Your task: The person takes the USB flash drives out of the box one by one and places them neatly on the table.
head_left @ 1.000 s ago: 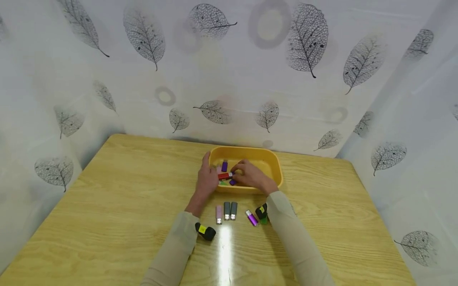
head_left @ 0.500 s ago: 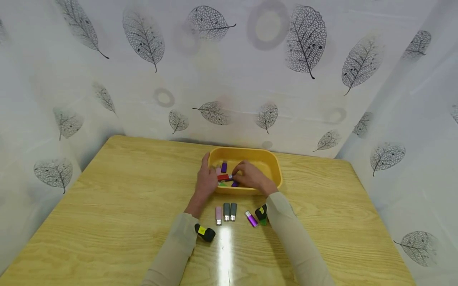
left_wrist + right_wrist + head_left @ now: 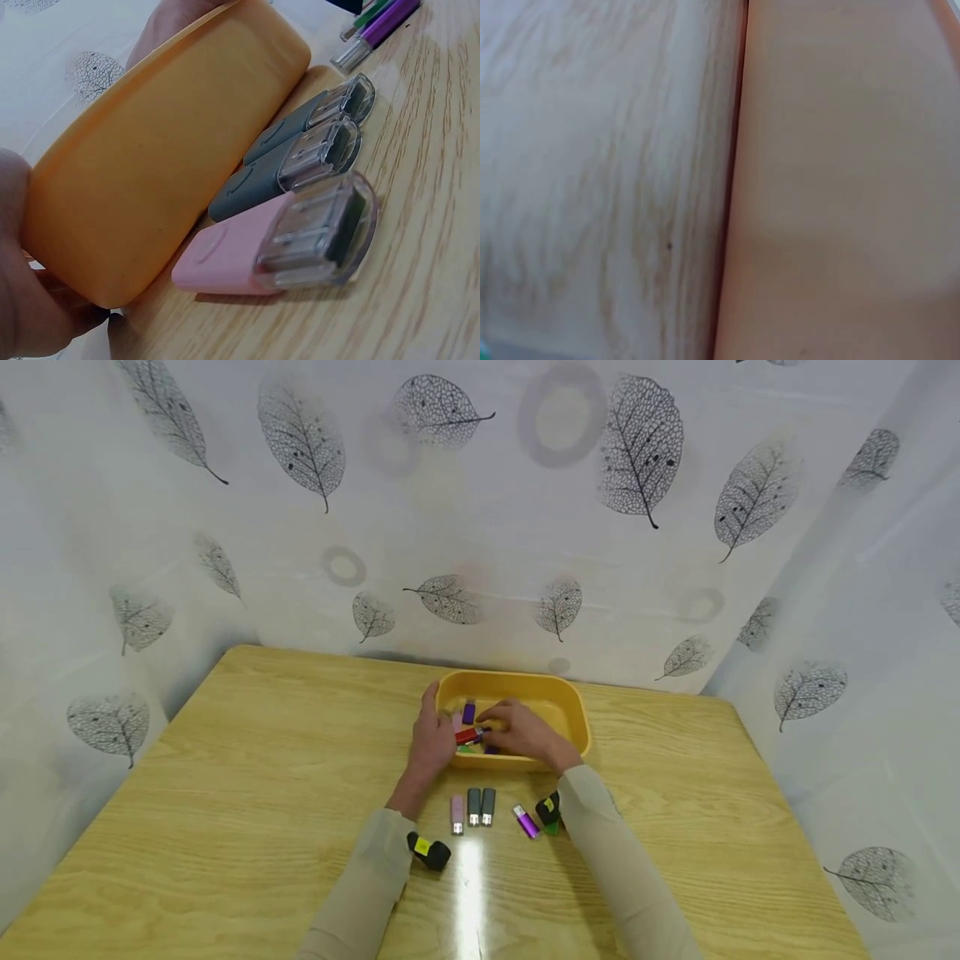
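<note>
On the wood-grained worktop (image 3: 300, 760), backed along its far edge by a leaf-printed curtain (image 3: 480, 518), a light left sleeve (image 3: 360, 877) comes in over the near side, with a black device (image 3: 429, 850) bearing a yellow label at its cuff. Beyond it the left hand (image 3: 433, 742) is clamped on the left end of a yellow tray (image 3: 510, 763), which stands near the worktop's far edge, a little right of that edge's middle. Between the tray and the worktop's near side lie a pink USB stick (image 3: 457, 815) and two grey USB sticks (image 3: 481, 807), side by side, their clear-capped ends pointing away from the tray. Inside the tray's left end are a pale pink piece (image 3: 456, 720), a dark purple stick (image 3: 468, 712) near the back wall, a red stick (image 3: 467, 737) and a green piece (image 3: 467, 749), partly covered. The right hand (image 3: 525, 731) reaches in over the front rim, fingers bent, forefinger and thumb slightly apart beside the red stick's right end; whether they grip it I cannot tell. In front of the tray, farther right, a bright purple stick (image 3: 526, 821) lies slantwise near a green stick (image 3: 552, 827), partly hidden under a second black device (image 3: 549, 807) at the right sleeve (image 3: 622, 860).
</note>
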Tool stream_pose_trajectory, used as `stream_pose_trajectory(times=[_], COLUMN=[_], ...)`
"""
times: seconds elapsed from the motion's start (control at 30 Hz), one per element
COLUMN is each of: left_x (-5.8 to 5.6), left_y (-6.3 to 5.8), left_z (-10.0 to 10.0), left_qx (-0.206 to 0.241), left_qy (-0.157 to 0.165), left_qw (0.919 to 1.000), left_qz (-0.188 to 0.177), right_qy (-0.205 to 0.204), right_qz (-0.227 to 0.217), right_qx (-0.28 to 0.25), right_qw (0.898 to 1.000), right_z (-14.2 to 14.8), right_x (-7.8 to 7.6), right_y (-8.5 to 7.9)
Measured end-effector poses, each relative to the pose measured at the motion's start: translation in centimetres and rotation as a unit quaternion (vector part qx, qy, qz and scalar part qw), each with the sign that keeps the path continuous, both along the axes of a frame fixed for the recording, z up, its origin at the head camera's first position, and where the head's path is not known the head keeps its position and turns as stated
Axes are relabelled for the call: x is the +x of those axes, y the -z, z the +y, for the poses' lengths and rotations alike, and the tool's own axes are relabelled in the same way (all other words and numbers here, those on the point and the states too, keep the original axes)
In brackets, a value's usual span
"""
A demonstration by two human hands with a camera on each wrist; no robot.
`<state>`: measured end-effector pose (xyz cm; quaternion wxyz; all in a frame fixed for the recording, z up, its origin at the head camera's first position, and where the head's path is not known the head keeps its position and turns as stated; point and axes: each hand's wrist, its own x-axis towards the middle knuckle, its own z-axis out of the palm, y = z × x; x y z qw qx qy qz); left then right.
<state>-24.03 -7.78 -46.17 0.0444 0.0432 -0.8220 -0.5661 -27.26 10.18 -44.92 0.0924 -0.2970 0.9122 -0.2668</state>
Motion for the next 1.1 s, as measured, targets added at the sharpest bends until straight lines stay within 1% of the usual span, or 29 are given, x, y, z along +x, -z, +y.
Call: stream_pose_trajectory(times=[0.23, 0.33, 0.43, 0.67, 0.9, 1.1], left_x=[0.18, 0.21, 0.15, -0.15, -0.05, 0.05], left_y=[-0.04, -0.14, -0.22, 0.11, -0.03, -0.11], left_z=[-0.15, -0.17, -0.16, -0.05, -0.04, -0.08], left_qx=[0.001, 0.004, 0.006, 0.001, 0.007, 0.003], left_qy=[0.001, 0.001, 0.000, -0.005, -0.004, -0.003], left_qw=[1.0000, 1.0000, 1.0000, 1.0000, 0.9999, 0.9998], left_qz=[0.007, 0.008, 0.006, 0.005, 0.011, 0.019], right_qy=[-0.044, -0.044, -0.037, -0.022, -0.042, -0.049], right_qz=[0.027, 0.042, 0.052, 0.040, 0.038, 0.039], right_qx=[-0.017, -0.012, 0.001, 0.009, 0.003, 0.005], right_qw=[0.999, 0.998, 0.998, 0.999, 0.998, 0.998], right_z=[-0.24, -0.30, -0.36, -0.40, -0.25, -0.26], right_x=[0.02, -0.05, -0.15, -0.21, -0.27, -0.25], right_y=[0.04, 0.02, -0.06, -0.27, -0.11, -0.05])
